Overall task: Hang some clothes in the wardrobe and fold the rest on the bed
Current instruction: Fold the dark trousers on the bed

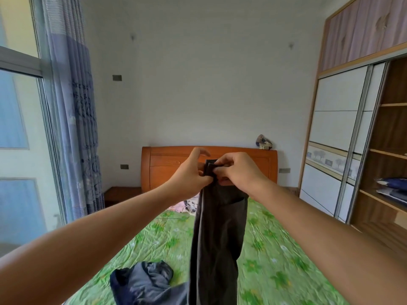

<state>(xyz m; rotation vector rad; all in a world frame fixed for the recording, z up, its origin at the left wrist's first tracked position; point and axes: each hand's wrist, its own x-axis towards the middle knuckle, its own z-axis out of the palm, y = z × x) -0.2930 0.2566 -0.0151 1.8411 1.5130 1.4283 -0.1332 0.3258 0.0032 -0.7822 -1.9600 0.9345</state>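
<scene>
The bed [275, 249] is taking up most of the room, its green flowered sheet lying creased and its orange wooden headboard [167, 166] standing against the far wall. To the right of the bed the wardrobe [330, 128] is standing with its white sliding door pushed aside, showing open wooden shelves, and folded blue bedding [392, 188] is sitting on one of them. To the left of the bed a blue patterned curtain [74, 128] is hanging beside the window. Over the middle of the bed a pair of dark trousers [218, 238] is hanging straight down, held up by the waistband in front of the headboard. On the near end of the bed, just left of the trousers, a grey-blue garment [143, 280] is lying crumpled, and up by the headboard a small heap of pale patterned clothes [185, 205] is lying. The person's left hand [190, 175] is gripping the waistband's left edge, its lower fingers [203, 173] curling onto the cloth while one upper finger is sticking out. The right hand [237, 170] is pinching the top of the waistband, its fingers [220, 170] bunching narrowly around the fold.
</scene>
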